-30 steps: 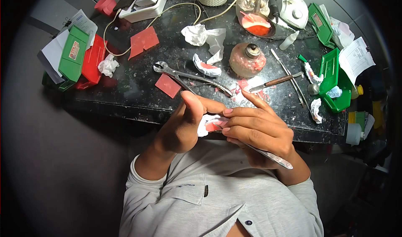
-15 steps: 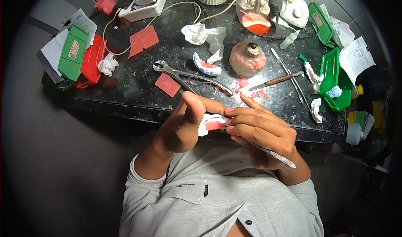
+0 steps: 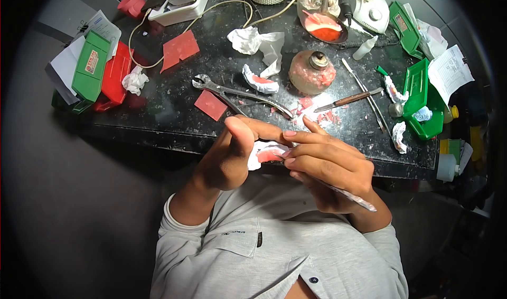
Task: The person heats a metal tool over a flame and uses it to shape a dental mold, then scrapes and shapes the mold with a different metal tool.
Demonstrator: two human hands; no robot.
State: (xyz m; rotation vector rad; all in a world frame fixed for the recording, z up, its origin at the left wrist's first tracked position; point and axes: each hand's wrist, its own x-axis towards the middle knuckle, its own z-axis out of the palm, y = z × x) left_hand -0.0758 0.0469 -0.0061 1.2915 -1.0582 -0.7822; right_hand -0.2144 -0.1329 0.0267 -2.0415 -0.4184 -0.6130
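Observation:
My left hand [image 3: 227,153] grips a white plaster dental cast [image 3: 254,159] with pink wax [image 3: 270,155] along it; the thumb points up and the fingers wrap behind the cast. In my right hand [image 3: 332,164] is a slim metal wax carver [image 3: 348,194], its handle slanting down to the right. The carver's working end lies at the right side of the pink wax, largely covered by my fingers. Both hands are close together in front of the bench edge, fingertips nearly meeting at the cast.
On the dark bench [image 3: 158,124] lie pliers [image 3: 227,91], a wooden-handled knife [image 3: 348,101], a long metal tool [image 3: 364,90] and pink wax sheets [image 3: 210,105]. A glass spirit burner [image 3: 311,73] stands behind bright wax scraps. Another cast [image 3: 260,81] and green boxes [image 3: 417,95] are nearby.
The cast and my left hand have shifted slightly left and up. The carver's handle end has moved a little to the right. Both hands keep their hold.

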